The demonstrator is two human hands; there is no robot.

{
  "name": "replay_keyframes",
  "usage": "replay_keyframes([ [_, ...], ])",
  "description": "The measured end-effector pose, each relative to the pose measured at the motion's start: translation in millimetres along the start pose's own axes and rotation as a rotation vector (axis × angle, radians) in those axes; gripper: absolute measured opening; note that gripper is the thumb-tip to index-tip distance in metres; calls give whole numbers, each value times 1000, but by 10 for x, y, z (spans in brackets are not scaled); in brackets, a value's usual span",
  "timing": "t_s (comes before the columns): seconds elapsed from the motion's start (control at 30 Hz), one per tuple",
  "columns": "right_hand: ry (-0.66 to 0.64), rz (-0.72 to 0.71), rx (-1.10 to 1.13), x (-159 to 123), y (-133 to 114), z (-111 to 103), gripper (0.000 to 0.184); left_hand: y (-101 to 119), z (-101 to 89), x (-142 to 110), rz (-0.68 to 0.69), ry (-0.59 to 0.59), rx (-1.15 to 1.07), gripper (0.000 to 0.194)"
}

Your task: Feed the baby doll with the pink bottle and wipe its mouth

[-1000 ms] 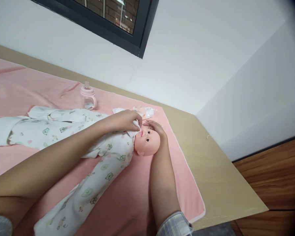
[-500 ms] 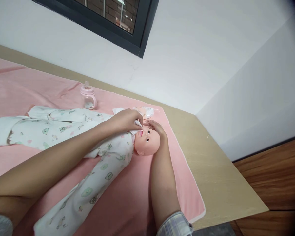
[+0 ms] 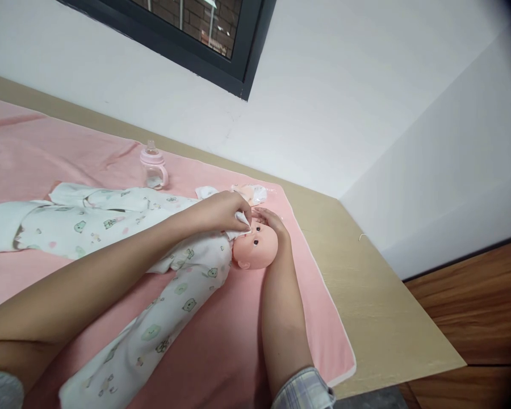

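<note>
A baby doll [image 3: 262,257] in a white outfit with small green prints [image 3: 204,278] lies on its back on a pink blanket [image 3: 221,335], its head to the right. Between the fingertips of my left hand [image 3: 227,211] is a white tissue [image 3: 241,219], pressed at the doll's nose and mouth, covering most of the mouth. My right hand [image 3: 272,220] curves along the far side of the doll's head, fingers stretched out and touching it. The palm is partly hidden by the head.
A pink-topped baby bottle [image 3: 154,169] stands upright beyond the doll's legs. Behind my left hand lies a clear plastic package [image 3: 255,194]. The wooden tabletop [image 3: 366,318] shows past the blanket, with a white wall [image 3: 306,113] and window frame [image 3: 242,74] behind.
My left hand has shifted slightly right with the tissue, from beside the mouth up to the nose. My right hand stays at the head.
</note>
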State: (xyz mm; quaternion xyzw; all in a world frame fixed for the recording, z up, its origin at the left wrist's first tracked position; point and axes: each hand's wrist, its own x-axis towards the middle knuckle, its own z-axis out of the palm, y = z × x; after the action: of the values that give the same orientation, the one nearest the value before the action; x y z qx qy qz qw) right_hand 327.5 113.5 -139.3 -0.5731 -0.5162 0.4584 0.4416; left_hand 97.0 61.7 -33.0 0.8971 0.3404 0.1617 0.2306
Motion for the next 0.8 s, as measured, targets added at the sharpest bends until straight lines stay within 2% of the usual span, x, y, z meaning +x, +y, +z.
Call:
replay_keyframes([
  [0.4,8,100,90,-41,-55,20,17,-52,51,47,0,60,39,20],
  [0.63,0,85,78,-3,-3,2,21,-15,26,31,-22,61,39,22],
  [0.7,-6,78,80,10,13,-5,22,-33,-21,12,-9,48,-3,22],
  [0.8,7,46,55,25,28,-10,22,-82,-92,-21,-6,-55,-102,23],
])
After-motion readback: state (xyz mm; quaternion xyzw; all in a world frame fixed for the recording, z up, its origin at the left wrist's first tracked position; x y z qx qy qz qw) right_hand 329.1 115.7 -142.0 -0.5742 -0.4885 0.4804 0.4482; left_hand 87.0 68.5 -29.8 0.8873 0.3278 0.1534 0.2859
